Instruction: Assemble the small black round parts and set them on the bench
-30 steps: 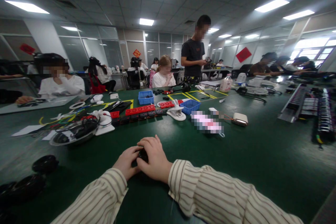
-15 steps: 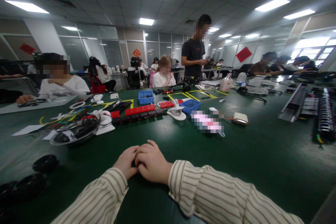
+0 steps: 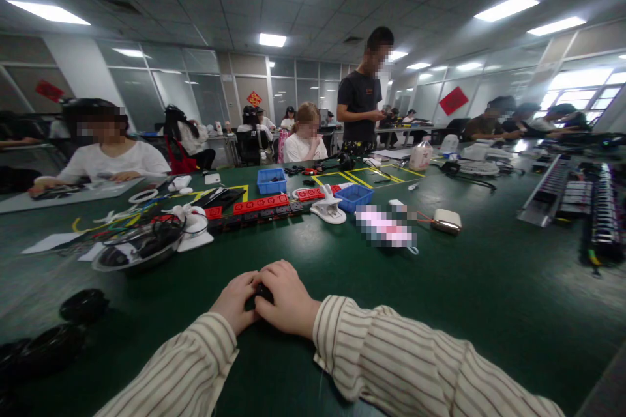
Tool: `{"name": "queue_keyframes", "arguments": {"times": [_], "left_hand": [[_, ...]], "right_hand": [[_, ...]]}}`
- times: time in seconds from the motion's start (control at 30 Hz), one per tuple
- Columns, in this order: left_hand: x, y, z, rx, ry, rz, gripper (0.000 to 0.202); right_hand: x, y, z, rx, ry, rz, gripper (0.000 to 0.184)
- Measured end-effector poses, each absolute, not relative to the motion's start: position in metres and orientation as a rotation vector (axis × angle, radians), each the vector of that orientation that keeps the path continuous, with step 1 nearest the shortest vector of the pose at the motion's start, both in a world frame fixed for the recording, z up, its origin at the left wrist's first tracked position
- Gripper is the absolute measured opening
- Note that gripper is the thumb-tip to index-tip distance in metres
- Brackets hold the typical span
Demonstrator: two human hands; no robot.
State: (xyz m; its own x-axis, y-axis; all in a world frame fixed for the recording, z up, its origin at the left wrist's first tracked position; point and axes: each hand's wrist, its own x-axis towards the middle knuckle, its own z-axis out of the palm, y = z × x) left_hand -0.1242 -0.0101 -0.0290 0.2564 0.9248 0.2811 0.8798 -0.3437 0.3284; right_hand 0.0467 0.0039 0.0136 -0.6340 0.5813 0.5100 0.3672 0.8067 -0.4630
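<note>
Both my hands rest together on the green table [image 3: 489,287] near its front edge. My left hand [image 3: 235,303] and my right hand [image 3: 287,300] are curled closed around a small black object [image 3: 261,292], of which only a dark sliver shows between the fingers. I cannot make out what that object is. Both my forearms wear striped cream sleeves.
A clear bowl of black cables [image 3: 139,249] sits left of my hands, with black round parts [image 3: 83,305] nearer the left edge. Red and black power strips [image 3: 261,206], blue bins [image 3: 355,197], a white clip stand [image 3: 328,208] and a small white case [image 3: 446,221] lie beyond. Other people sit and stand around the far side.
My hands stay clasped in the same spot; the right fingers shifted slightly over the dark object. The person at far left lowered a hand to the table.
</note>
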Motion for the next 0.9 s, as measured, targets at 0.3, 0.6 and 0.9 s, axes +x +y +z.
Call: {"name": "queue_keyframes", "arguments": {"times": [0.3,0.6,0.9], "left_hand": [[-0.1225,-0.0105,-0.0289,2.407,1.744,0.632,0.046],[-0.1191,-0.0128,-0.0216,2.403,1.708,0.669,0.043],[-0.1239,-0.0105,-0.0286,2.437,1.706,0.681,0.038]], "right_hand": [[0.0477,0.0026,0.0156,-0.580,-2.372,0.329,0.016],[0.0515,-0.0020,0.0221,-0.558,-2.288,0.372,0.024],[0.0470,0.0063,0.0155,-0.886,-2.212,0.411,0.016]]}}
